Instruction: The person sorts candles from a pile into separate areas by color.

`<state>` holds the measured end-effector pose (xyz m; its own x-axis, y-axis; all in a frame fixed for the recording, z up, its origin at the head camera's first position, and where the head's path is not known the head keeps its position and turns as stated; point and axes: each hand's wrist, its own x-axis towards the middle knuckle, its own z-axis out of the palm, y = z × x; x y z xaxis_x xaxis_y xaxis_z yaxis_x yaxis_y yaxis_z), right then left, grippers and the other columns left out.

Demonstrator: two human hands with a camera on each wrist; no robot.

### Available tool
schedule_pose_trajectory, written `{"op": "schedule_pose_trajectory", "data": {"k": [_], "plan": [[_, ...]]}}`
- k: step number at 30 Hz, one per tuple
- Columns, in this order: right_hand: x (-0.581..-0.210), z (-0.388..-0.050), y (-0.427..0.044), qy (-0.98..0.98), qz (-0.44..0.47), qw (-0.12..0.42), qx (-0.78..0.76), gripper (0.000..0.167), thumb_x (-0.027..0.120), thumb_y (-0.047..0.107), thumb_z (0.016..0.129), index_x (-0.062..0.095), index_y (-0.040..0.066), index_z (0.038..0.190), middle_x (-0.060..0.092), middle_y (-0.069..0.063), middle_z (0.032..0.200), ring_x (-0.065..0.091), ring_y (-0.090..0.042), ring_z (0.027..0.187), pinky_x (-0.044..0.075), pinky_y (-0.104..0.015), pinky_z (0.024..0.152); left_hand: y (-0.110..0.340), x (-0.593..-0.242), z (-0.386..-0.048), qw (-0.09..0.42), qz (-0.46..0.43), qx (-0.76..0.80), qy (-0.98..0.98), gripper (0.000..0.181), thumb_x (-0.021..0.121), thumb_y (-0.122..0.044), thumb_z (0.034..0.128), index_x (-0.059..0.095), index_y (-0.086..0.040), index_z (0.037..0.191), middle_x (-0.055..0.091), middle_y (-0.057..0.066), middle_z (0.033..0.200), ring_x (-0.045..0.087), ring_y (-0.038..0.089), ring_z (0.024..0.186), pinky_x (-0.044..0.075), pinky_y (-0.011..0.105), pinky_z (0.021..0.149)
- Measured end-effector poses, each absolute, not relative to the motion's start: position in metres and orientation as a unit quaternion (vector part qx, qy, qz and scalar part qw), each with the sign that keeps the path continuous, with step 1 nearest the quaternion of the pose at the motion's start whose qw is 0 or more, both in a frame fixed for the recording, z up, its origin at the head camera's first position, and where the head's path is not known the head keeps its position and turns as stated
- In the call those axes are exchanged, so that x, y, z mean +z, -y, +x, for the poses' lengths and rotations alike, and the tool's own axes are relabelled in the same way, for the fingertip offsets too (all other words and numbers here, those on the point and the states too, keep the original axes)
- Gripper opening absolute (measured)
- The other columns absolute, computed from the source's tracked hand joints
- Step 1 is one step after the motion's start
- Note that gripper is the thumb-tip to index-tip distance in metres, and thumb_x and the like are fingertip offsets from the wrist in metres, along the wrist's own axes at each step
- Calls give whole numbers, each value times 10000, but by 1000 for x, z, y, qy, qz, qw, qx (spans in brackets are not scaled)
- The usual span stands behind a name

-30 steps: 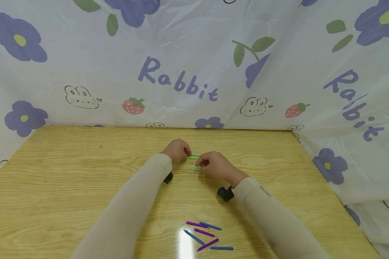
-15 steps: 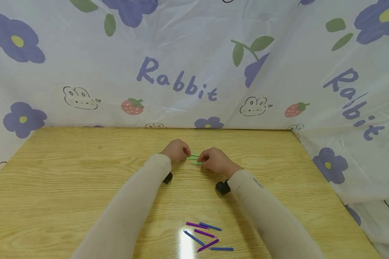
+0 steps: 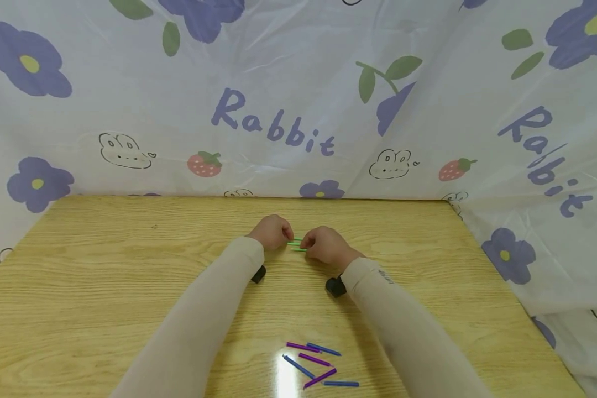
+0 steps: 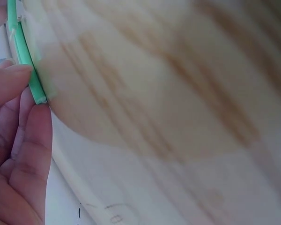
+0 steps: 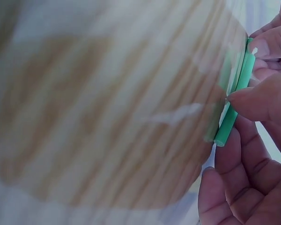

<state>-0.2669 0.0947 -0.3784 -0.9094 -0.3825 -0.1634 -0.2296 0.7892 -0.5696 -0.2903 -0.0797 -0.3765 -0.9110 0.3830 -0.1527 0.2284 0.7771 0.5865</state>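
Three thin green candles lie side by side on the wooden table [image 3: 179,265], near its far side. My left hand [image 3: 271,232] is at their left ends; in the left wrist view its thumb and fingertips pinch the end of a green candle [image 4: 33,80]. From the right, my right hand [image 3: 327,246] pinches the nearest green candle [image 3: 298,250] between thumb and fingers. A green candle [image 5: 232,115] in the right wrist view lies under the thumb, close beside another whose pale wick shows. My fingers hide parts of the candles.
Closer to me, several loose candles lie scattered, among them a purple candle [image 3: 314,359] and a blue candle [image 3: 341,383]. A printed curtain [image 3: 273,99] hangs behind the table and along its right side. Black wrist cameras [image 3: 335,287] hang under both sleeves.
My right hand has moved slightly away from me and brought its green candle up alongside the other two. The left hand has stayed in place.
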Motion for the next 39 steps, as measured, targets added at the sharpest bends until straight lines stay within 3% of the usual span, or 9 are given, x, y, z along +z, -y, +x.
{"op": "schedule_pose_trajectory", "data": {"k": [15, 26, 39], "plan": [[-372, -269, -90, -932, -140, 161, -291, 188, 660, -16, 822, 740, 56, 975, 695, -31, 914, 582, -150, 816, 500, -300, 771, 79, -371, -288, 132, 167, 289, -933, 176, 586, 59, 870, 731, -42, 872, 696, 84, 974, 607, 259, 1009, 487, 380, 889], [-373, -275, -90, -938, -138, 163, -272, 187, 647, -13, 846, 749, 67, 981, 710, -40, 965, 628, -206, 965, 509, -343, 856, 79, -373, -290, 134, 168, 287, -934, 163, 606, 49, 877, 733, -53, 869, 693, 78, 978, 608, 260, 1017, 493, 376, 884], [-372, -271, -93, -934, -140, 155, -290, 217, 619, -45, 837, 738, 56, 988, 703, -53, 979, 626, -200, 934, 515, -330, 818, 80, -380, -295, 119, 196, 280, -932, 149, 611, 19, 891, 718, -70, 837, 683, 51, 911, 604, 205, 883, 502, 341, 792]]}}
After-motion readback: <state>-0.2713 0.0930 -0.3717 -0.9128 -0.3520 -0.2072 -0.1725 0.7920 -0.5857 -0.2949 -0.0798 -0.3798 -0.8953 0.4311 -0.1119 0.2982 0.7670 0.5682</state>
